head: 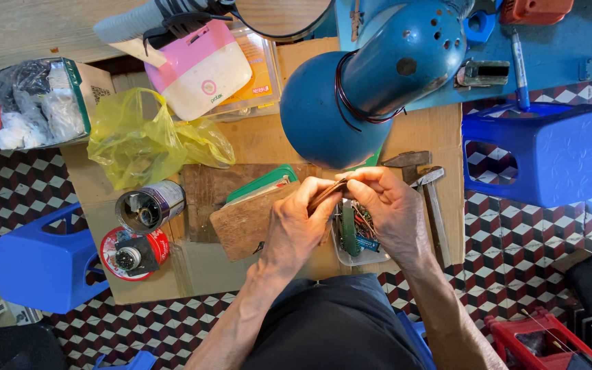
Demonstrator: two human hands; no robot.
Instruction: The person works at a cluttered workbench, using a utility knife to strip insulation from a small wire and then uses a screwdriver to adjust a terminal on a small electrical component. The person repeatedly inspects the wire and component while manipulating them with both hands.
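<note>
My left hand (297, 226) and my right hand (388, 209) meet over a low wooden work table (193, 270). Together they pinch a small thin brown strip (328, 193) between the fingertips. Right under the hands lies a clear plastic tray (361, 240) holding small electronic parts and wires. A wooden block (241, 223) sits just left of my left hand. A blue desk lamp (371, 82) hangs over the spot, its shade hiding the table behind the hands.
A yellow plastic bag (138, 140), a metal can (149, 205), a red round lid with a small part (131, 253), a pink-and-white device (200, 68) and a box of rags (39, 103) crowd the left. Blue stools (543, 154) (42, 264) flank the table. A hammer (426, 181) lies right.
</note>
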